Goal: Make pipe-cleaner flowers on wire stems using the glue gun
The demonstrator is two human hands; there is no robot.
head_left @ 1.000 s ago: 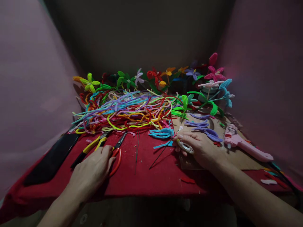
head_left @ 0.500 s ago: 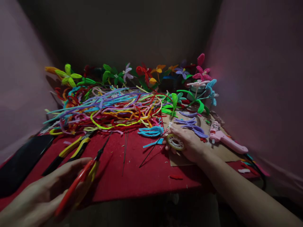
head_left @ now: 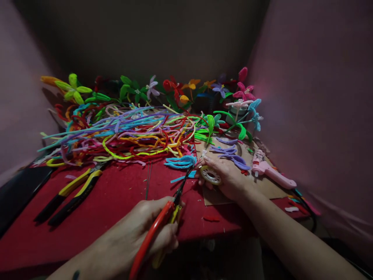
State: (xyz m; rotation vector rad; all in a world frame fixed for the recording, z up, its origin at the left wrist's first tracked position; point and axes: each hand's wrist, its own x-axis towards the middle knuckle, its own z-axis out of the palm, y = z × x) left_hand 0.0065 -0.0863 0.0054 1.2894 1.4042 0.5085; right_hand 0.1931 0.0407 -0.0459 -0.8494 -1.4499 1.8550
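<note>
My left hand [head_left: 151, 229] is closed round the handles of red-handled scissors [head_left: 163, 221], whose dark blades point up and right toward my other hand. My right hand [head_left: 229, 177] rests on a brown cardboard sheet [head_left: 271, 186] with its fingers closed on a small roll of tape [head_left: 210, 175]. A thin dark wire stem runs from under that hand toward the scissor tips. A bundle of light blue pipe cleaner loops [head_left: 180, 161] lies just left of the tape roll.
A big heap of mixed-colour pipe cleaners [head_left: 122, 132] covers the back of the red felt table [head_left: 110, 194]. Finished pipe cleaner flowers [head_left: 241, 93] stand along the far edge. Yellow-handled pliers [head_left: 72, 190] lie left, a pink glue gun [head_left: 271, 173] right, purple petals [head_left: 233, 155] near it.
My left hand picked the red scissors up from the table and carried them right, so the blades now point at the tape roll. My right hand kept its hold.
</note>
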